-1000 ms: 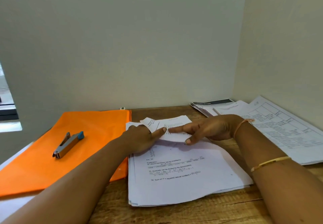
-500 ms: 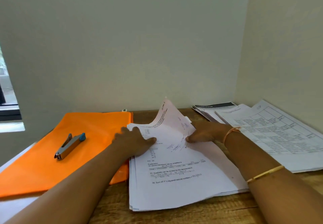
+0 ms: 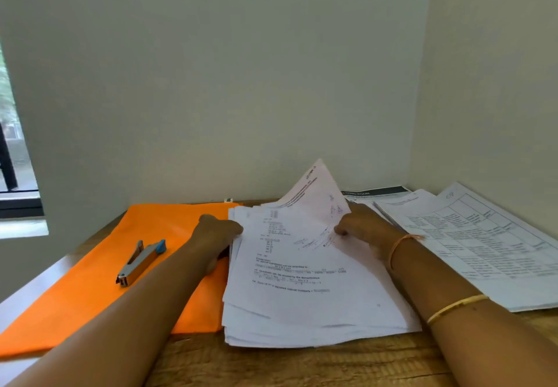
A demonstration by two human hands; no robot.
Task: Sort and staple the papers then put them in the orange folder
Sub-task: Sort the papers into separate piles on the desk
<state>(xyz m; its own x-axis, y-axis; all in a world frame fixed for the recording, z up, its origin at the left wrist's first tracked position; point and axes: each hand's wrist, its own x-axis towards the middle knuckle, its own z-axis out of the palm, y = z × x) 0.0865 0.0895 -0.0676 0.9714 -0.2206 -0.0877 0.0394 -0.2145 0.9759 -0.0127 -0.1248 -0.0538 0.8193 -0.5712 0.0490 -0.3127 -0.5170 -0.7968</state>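
A stack of white printed papers (image 3: 302, 305) lies on the wooden table, partly over the right edge of the flat orange folder (image 3: 90, 290). My right hand (image 3: 360, 228) pinches the right edge of the top sheet (image 3: 317, 193), which is bent up into a peak. My left hand (image 3: 219, 232) grips the stack's left edge, with its fingertips hidden among the sheets. A grey stapler (image 3: 140, 264) with a blue end rests on the folder, left of my left forearm.
A second pile of printed sheets with tables (image 3: 483, 247) spreads along the right wall. Walls close off the back and right. A window (image 3: 12, 151) is at the far left. Bare wooden table (image 3: 302, 368) shows at the front edge.
My right hand has lifted the top sheet higher. My left hand has slid from the top of the stack to its left edge.
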